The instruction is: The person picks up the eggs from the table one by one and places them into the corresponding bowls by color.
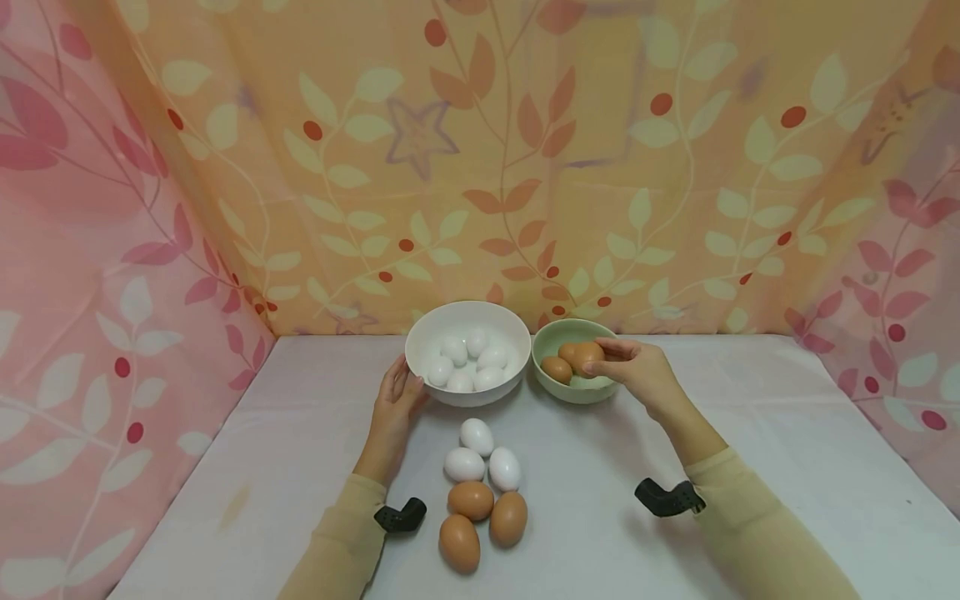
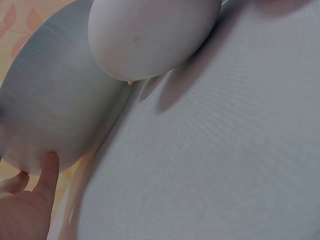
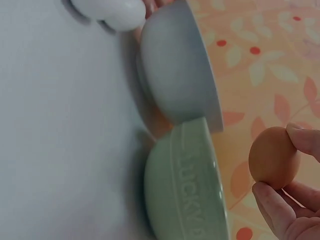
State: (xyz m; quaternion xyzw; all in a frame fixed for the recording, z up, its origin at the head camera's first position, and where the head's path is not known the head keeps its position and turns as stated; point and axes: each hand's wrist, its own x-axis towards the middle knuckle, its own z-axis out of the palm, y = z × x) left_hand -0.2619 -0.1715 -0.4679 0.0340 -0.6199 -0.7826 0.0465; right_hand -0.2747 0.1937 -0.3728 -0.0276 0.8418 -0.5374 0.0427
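My right hand point(image 1: 637, 371) pinches a brown egg point(image 3: 275, 157) between thumb and fingertips, over the green bowl point(image 1: 573, 395). In the right wrist view that egg is above the bowl's rim. Two other brown eggs, one of them this brown egg point(image 1: 556, 369), lie inside the green bowl. At the left side of the white bowl point(image 1: 468, 399) my left hand point(image 1: 393, 408) rests its fingers and thumb against the outer wall. Several white eggs point(image 1: 454, 351) sit in the white bowl. In the left wrist view a white egg point(image 2: 155, 37) looms large beside that bowl.
In front of the bowls, three white eggs point(image 1: 464, 465) and three brown eggs point(image 1: 459, 543) lie grouped on the white tablecloth point(image 1: 600, 533). The two bowls stand side by side near a patterned curtain point(image 1: 517, 167) at the back.
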